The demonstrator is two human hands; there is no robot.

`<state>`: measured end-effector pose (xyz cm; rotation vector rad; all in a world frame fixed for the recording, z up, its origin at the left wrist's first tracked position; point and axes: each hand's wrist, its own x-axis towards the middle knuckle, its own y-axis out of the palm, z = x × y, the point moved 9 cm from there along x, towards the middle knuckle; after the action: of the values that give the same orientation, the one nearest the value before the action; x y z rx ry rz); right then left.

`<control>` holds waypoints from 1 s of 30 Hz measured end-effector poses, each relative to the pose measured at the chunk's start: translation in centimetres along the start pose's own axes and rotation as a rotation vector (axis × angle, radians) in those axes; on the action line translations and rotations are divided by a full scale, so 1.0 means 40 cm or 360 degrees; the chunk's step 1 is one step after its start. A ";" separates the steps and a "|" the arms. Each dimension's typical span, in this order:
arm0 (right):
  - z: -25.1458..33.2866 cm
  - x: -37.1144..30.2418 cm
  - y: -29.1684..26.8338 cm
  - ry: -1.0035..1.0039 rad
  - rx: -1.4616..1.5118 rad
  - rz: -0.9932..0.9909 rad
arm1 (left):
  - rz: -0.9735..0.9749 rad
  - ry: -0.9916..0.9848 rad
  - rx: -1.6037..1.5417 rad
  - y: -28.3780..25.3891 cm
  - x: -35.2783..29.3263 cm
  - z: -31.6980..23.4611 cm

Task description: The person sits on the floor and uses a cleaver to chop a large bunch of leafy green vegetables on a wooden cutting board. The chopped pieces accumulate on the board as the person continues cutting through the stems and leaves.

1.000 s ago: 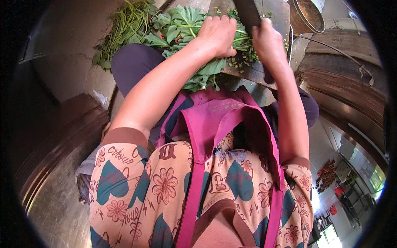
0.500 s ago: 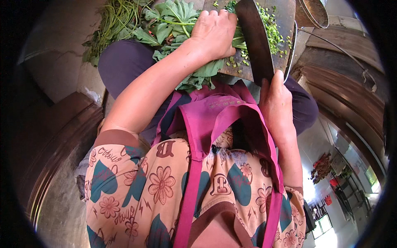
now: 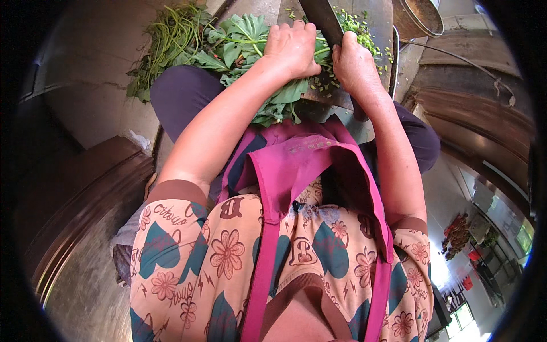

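My left hand (image 3: pixel 292 50) is closed around a bunch of leafy greens (image 3: pixel 242 37), whose broad leaves spill out to its left and below. My right hand (image 3: pixel 354 64) grips a dark-bladed cleaver (image 3: pixel 322 16), its handle end poking out below the palm. The blade slants up and left, just right of my left fingers, over the stems. Short chopped green pieces (image 3: pixel 362 28) lie scattered beyond and right of the blade on a wooden board (image 3: pixel 380 10). The blade's edge is not visible, so I cannot tell whether it touches the stems.
A heap of thin green stems (image 3: pixel 174 31) lies to the left of the leaves. At the upper right stands a round brownish container (image 3: pixel 419 20) with a metal rim. A thin cord (image 3: pixel 467 60) runs across the right side. My knees flank the board.
My right hand has moved up and left with the cleaver, and the blade now slants further left beside my left hand. The left hand keeps its hold on the greens.
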<state>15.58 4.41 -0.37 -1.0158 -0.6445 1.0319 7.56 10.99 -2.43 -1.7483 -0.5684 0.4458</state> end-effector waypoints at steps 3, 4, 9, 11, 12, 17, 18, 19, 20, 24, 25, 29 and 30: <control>0.010 -0.035 -0.003 0.0026 -0.0106 0.0151 | -0.0008 -0.0025 -0.0006 0.013 0.013 0.013; 0.010 -0.060 -0.011 -0.0013 -0.0138 0.0164 | -0.0016 -0.0039 -0.0004 0.012 0.012 0.013; 0.016 -0.140 -0.027 0.0039 -0.0218 0.0212 | 0.0037 -0.0067 0.0028 -0.011 -0.002 -0.001; 0.041 -0.090 -0.013 0.0028 -0.0183 0.0150 | 0.0010 -0.0028 0.0022 -0.011 -0.001 -0.009; 0.044 -0.042 -0.006 0.0026 -0.0176 0.0090 | -0.0068 -0.0049 0.0034 -0.001 0.005 -0.003; 0.023 0.096 0.039 0.0066 -0.0102 -0.0037 | 0.0081 -0.0042 -0.0003 0.013 0.019 0.002; -0.002 0.109 0.051 0.0080 -0.0043 -0.0052 | 0.0116 -0.0067 0.0001 0.021 0.016 0.011; -0.028 0.117 0.048 0.0109 0.0029 -0.0082 | 0.0126 -0.0073 0.0017 0.019 0.020 0.016; -0.054 0.119 0.044 0.0142 0.0100 -0.0113 | 0.0163 -0.0082 0.0017 0.022 0.027 0.023; -0.087 0.077 -0.018 0.0166 0.0146 -0.0208 | 0.0263 -0.0112 -0.0056 0.003 0.025 0.029; -0.078 0.058 -0.054 0.0080 0.0123 -0.0322 | 0.0232 -0.0092 -0.0063 -0.017 0.029 0.016; -0.059 -0.001 -0.175 -0.0035 -0.0019 -0.0497 | 0.0061 -0.0016 -0.0006 -0.030 0.044 -0.027; -0.025 -0.033 -0.216 -0.0038 0.0038 -0.0481 | 0.0087 -0.0061 -0.0003 -0.027 0.045 -0.027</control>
<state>19.20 1.50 7.09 -0.8552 -0.7772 0.7852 9.46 11.42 -1.13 -1.7634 -0.5492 0.5184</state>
